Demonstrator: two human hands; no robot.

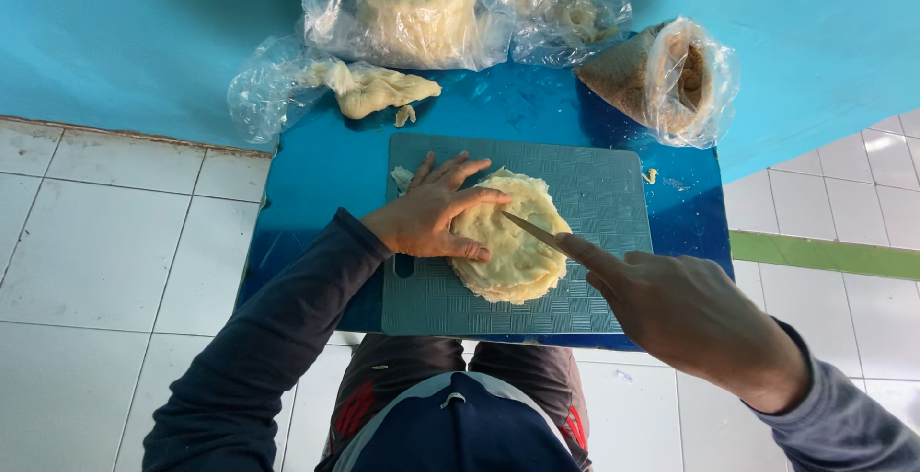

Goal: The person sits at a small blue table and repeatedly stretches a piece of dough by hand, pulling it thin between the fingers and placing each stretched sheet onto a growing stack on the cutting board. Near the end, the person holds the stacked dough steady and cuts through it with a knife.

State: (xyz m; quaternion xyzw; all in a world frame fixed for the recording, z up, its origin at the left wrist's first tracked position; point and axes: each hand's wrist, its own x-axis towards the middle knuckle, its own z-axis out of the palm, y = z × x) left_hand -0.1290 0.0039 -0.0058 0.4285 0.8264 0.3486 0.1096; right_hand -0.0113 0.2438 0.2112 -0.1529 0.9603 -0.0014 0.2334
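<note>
Dough (513, 242) sits in a round, flat stack on a grey-green cutting board (594, 184), and the board lies on a small blue desk (326, 175) over a white tiled floor (96, 232). From the head camera, the left hand (426, 213) lies flat on the left side of the dough, with its fingers (470, 194) spread wide and pressing down, not gripping anything. The right hand (690, 309) is closed around the handle of a knife (535, 232), and its first finger points along the top of the blade. The knife tip rests on the dough, very near the left thumb and first finger. That is the big worry: if the blade slides left or the soft dough gives way, it could cut those fingers. The dough looks sticky and piled in layers, so it could also slip or squash sideways under the push. At the back of the desk are a plastic bag with a big lump of dough (412, 2), a loose scrap of dough (369, 89) on another bag, and an open bag of brown filling (671, 74) lying on its side. That bag could spill if the desk gets bumped.
</note>
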